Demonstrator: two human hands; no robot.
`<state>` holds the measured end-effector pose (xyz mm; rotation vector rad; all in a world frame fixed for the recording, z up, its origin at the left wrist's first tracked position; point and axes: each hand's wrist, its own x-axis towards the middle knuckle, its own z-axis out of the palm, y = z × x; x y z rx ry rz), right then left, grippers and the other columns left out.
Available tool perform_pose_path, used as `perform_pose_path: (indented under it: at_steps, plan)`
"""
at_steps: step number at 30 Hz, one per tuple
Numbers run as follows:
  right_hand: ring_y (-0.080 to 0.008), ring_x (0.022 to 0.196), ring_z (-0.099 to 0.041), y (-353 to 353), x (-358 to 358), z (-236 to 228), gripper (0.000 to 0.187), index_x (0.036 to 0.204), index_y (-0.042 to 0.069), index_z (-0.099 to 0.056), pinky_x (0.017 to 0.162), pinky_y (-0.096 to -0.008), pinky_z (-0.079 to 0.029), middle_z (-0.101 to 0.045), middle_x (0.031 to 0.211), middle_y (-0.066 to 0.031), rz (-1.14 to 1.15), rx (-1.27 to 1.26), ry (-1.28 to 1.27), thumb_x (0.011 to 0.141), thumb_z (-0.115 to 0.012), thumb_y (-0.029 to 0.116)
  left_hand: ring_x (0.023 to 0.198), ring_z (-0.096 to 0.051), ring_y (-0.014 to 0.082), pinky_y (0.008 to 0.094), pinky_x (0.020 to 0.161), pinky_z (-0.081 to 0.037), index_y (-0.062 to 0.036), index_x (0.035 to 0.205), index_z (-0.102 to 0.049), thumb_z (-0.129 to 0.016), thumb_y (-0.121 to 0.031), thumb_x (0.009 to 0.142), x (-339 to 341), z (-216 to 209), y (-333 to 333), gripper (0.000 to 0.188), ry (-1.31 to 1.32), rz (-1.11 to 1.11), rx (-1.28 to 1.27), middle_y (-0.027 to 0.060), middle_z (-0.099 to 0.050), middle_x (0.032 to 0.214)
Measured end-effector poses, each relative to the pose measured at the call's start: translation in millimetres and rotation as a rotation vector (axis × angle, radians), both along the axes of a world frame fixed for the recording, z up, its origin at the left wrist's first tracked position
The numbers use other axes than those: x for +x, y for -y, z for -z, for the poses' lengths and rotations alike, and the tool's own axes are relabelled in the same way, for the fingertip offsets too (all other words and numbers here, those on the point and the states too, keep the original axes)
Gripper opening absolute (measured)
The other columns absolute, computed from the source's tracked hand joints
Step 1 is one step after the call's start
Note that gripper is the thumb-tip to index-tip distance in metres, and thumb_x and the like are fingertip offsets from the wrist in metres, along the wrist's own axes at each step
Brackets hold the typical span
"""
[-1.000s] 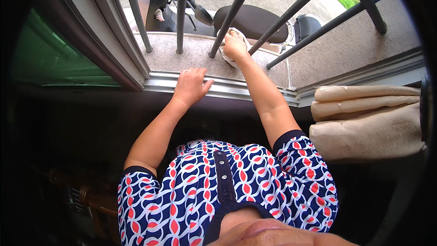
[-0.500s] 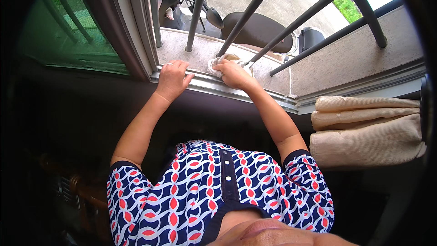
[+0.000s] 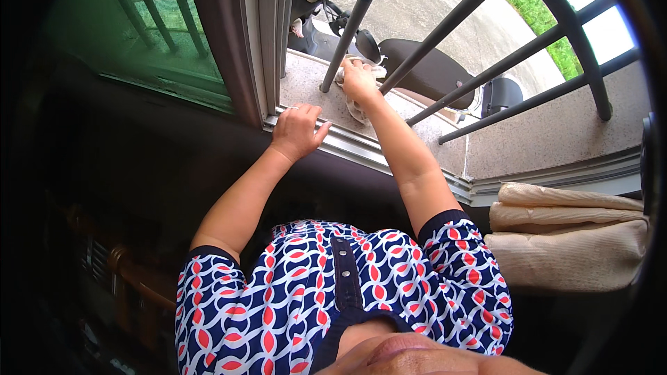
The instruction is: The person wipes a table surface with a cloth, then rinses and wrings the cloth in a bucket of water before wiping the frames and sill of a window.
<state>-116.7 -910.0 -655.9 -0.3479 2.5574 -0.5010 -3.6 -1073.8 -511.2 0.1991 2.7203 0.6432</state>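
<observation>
A crumpled white cloth (image 3: 356,113) is bunched under my right hand (image 3: 360,85), which grips it. That hand reaches out between two dark window bars, over the outer edge of the stone sill (image 3: 306,83). Part of the cloth hangs below the palm, and another bit sticks out past the fingertips. On the silver window track (image 3: 354,147) rests my left hand (image 3: 297,132), its fingers laid over the rail and the thumb apart. It holds nothing, and a ring shows on one finger.
Dark metal bars (image 3: 458,17) slant across the opening. Outside, close to the sill, stands a scooter (image 3: 431,69) on a paved yard. At the left is a sliding pane (image 3: 163,48) in a brown frame. A gathered beige curtain (image 3: 570,250) hangs at the right.
My right hand has pushed the cloth outward, farther between the bars to the sill's outer edge. My left hand remains on the track. The whole view has shifted somewhat.
</observation>
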Motion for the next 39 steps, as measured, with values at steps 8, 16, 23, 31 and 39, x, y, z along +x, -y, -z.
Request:
perform_pose_path:
  at_steps: [8, 16, 23, 31, 39]
  plan:
    - [-0.0461, 0.101, -0.064, 11.1, 39.4, -60.4, 0.042, 0.127, -0.002, -0.053, 0.088, -0.0512, -0.052, -0.058, 0.120, -0.0331, -0.316, -0.018, 0.169, 0.086, -0.051, 0.005, 0.099, -0.064, 0.0291, 0.0403, 0.085, -0.052, -0.0054, 0.107, -0.067, -0.069, -0.036, 0.086, 19.0, -2.9, 17.9, 0.037, -0.058, -0.012, -0.027, 0.0116, -0.069, 0.101]
    - [-0.0380, 0.084, -0.069, 58.1, 22.7, -112.8, 0.030, 0.107, 0.002, -0.070, 0.077, -0.0416, -0.055, -0.071, 0.092, -0.0200, -0.341, -0.690, 0.372, 0.081, -0.066, 0.014, 0.094, -0.063, 0.0317, 0.0409, 0.077, -0.051, -0.0084, 0.103, -0.057, -0.068, -0.026, 0.087, 16.9, -20.9, 38.5, 0.026, -0.553, -0.024, 0.128, 0.0108, -0.062, 0.103]
    - [-0.0364, 0.097, -0.067, 75.5, -19.0, -81.0, 0.033, 0.108, 0.008, -0.072, 0.088, -0.0431, -0.053, -0.070, 0.097, -0.0210, -0.376, -0.474, -0.016, 0.077, -0.061, 0.008, 0.083, -0.063, 0.0317, 0.0404, 0.067, -0.050, -0.0088, 0.096, -0.056, -0.068, -0.028, 0.087, -11.3, -31.9, -13.0, 0.024, -0.544, 0.009, 0.185, 0.0112, -0.061, 0.094]
    - [-0.0359, 0.102, -0.067, 20.8, -71.5, -58.3, 0.030, 0.102, 0.004, -0.074, 0.086, -0.0482, -0.053, -0.071, 0.097, -0.0192, -0.351, -0.039, 0.102, 0.075, -0.060, 0.005, 0.069, -0.060, 0.0272, 0.0385, 0.059, -0.048, -0.0112, 0.081, -0.059, -0.069, -0.026, 0.083, -24.1, -37.3, -61.6, 0.019, -0.476, 0.090, 0.175, 0.0079, -0.059, 0.082]
    - [-0.0407, 0.103, -0.064, 15.2, -57.6, -57.0, 0.025, 0.107, -0.002, -0.060, 0.088, -0.0541, -0.050, -0.066, 0.104, -0.0238, -0.244, -0.129, -0.036, 0.085, -0.050, 0.007, 0.073, -0.061, 0.0284, 0.0380, 0.063, -0.049, -0.0101, 0.084, -0.057, -0.069, -0.024, 0.084, -28.3, -28.0, -67.5, 0.018, -0.510, 0.104, 0.202, 0.0083, -0.059, 0.084]
